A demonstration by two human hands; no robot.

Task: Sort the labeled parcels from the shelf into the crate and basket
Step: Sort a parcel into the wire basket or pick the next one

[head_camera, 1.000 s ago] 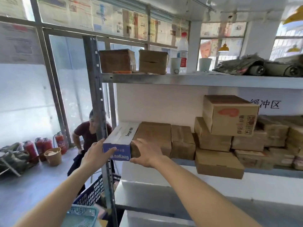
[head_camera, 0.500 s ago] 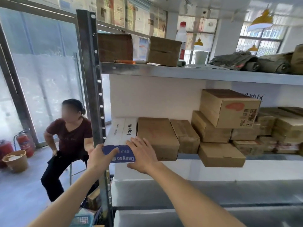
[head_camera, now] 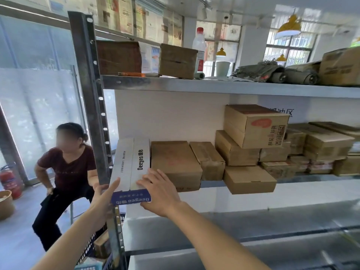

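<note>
A white and blue Deeyeo box (head_camera: 132, 164) sits at the left end of the middle shelf (head_camera: 311, 177), its blue front end sticking out over the edge. My left hand (head_camera: 103, 197) grips its left front corner, fingers up on the white top. My right hand (head_camera: 159, 193) holds the right front corner, fingers spread over the top and thumb under the blue end. Brown cardboard parcels (head_camera: 175, 164) line the shelf to the right. A dark crate (head_camera: 91, 250) with a brown box inside shows at the bottom left, behind the shelf post.
A steel shelf post (head_camera: 91, 98) stands just left of the box. A person (head_camera: 66, 172) in a dark red top sits on a stool beyond it. The top shelf (head_camera: 214, 86) carries two brown boxes, a bottle, a cup and rolled cloth. A fire extinguisher (head_camera: 9, 182) stands far left.
The view has drawn closer to the shelf. The Deeyeo box has slid a little forward off the shelf edge between both hands.
</note>
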